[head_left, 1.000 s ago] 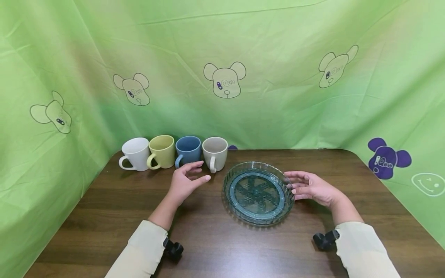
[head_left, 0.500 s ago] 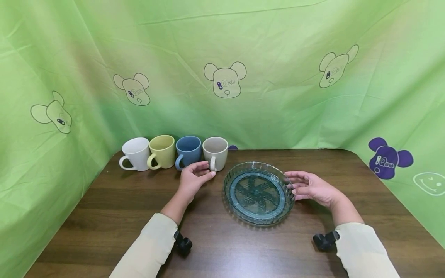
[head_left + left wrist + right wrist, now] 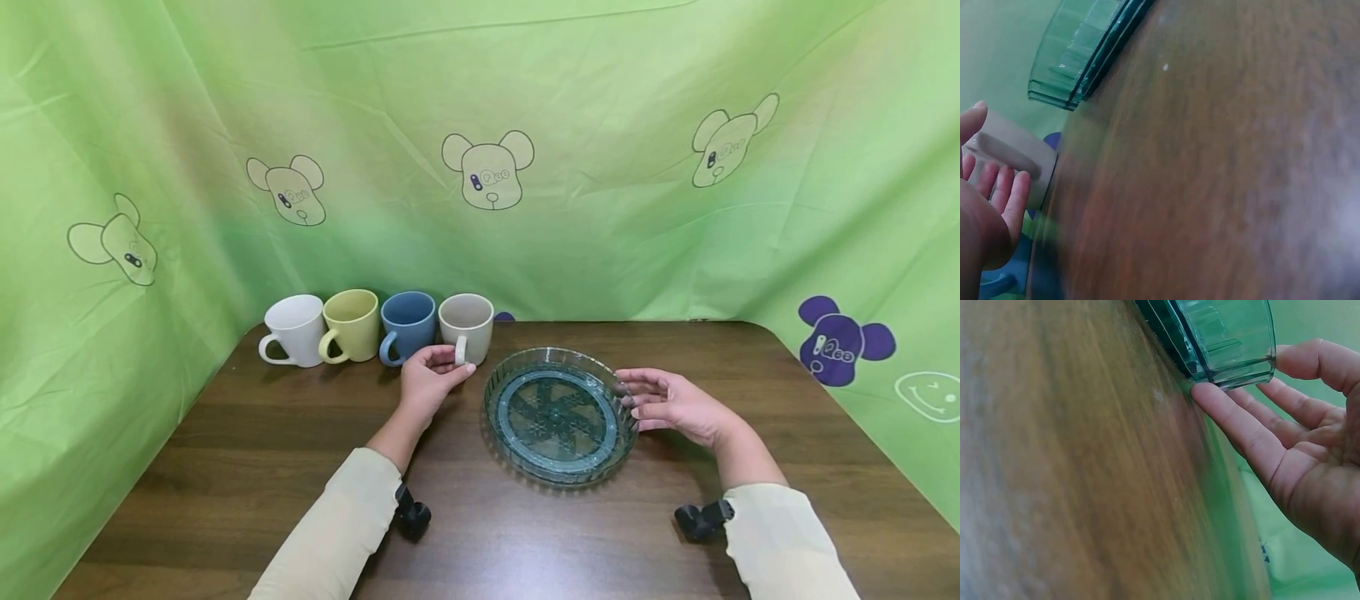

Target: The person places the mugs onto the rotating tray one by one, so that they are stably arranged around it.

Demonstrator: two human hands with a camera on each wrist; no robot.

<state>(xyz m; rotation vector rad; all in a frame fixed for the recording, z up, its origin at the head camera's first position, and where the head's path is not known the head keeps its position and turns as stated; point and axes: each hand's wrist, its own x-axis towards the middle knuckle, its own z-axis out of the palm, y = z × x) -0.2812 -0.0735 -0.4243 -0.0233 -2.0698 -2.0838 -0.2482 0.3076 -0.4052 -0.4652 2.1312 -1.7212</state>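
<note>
In the head view, my left hand (image 3: pixel 426 385) is at the handle of a pale grey mug (image 3: pixel 471 321), with thumb and fingers on either side of it. The left wrist view shows that hand (image 3: pixel 991 200) with its thumb spread from its fingers, and the mug (image 3: pixel 1019 147) upright behind them. Contact there is hard to tell. My right hand (image 3: pixel 678 407) touches the right side of a round, clear green glass dish (image 3: pixel 555 417) lying on the table. In the right wrist view, its fairly straight fingers (image 3: pixel 1241 425) lie against the outside of the dish (image 3: pixel 1229 337).
Left of the grey mug stand a blue mug (image 3: pixel 408 325), a yellow mug (image 3: pixel 352 323) and a white mug (image 3: pixel 296 329) in a row. The wooden table (image 3: pixel 247 492) ends at a green printed cloth (image 3: pixel 375 225) behind and beside it.
My left hand has moved rightward and slightly away from me, from in front of the blue mug to the grey mug's handle. My right hand and the dish have stayed put.
</note>
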